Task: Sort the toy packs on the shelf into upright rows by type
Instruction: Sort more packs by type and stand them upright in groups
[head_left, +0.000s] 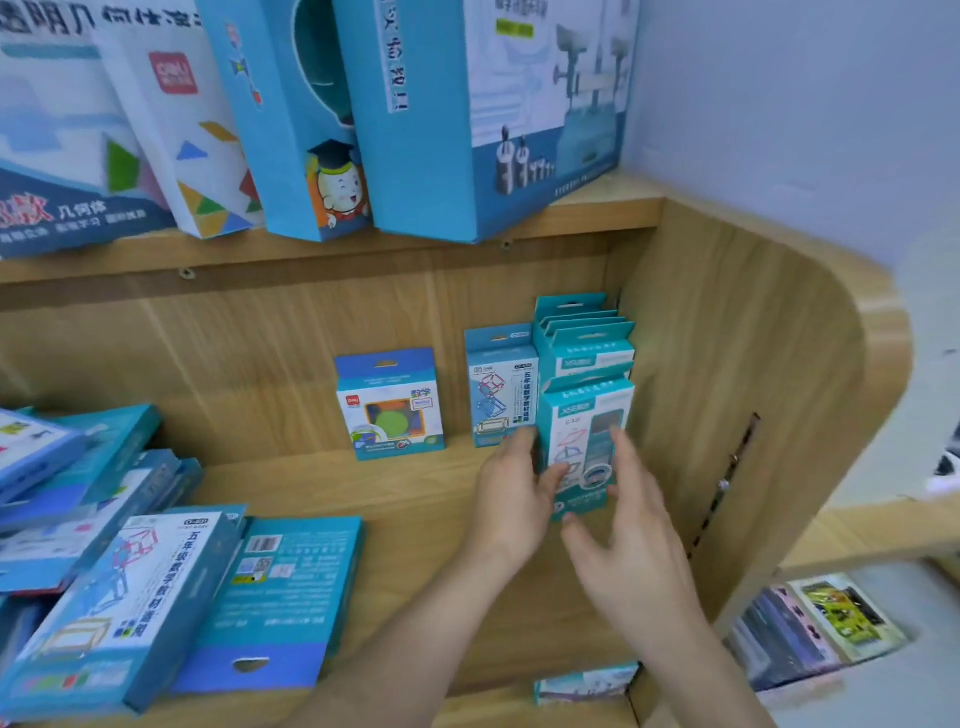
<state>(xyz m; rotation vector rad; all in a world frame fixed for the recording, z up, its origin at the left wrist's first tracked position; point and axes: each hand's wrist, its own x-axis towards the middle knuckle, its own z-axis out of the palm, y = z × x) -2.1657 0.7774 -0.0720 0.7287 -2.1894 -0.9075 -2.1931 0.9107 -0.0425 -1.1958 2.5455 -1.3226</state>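
Standing teal pack (584, 436) at front of right-end row (584, 340) on shelf (415, 499). Left hand (511, 488) pinches its left edge; right hand (641, 514) loose-fingered, touching right side. Next, probably: square upright, let go, fetch matching one from flat pile (156, 571).

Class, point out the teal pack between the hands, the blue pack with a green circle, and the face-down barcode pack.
teal pack (577, 427): head view, upper front face.
blue pack (395, 423): head view, green circle.
face-down pack (283, 613): head view, back panel.
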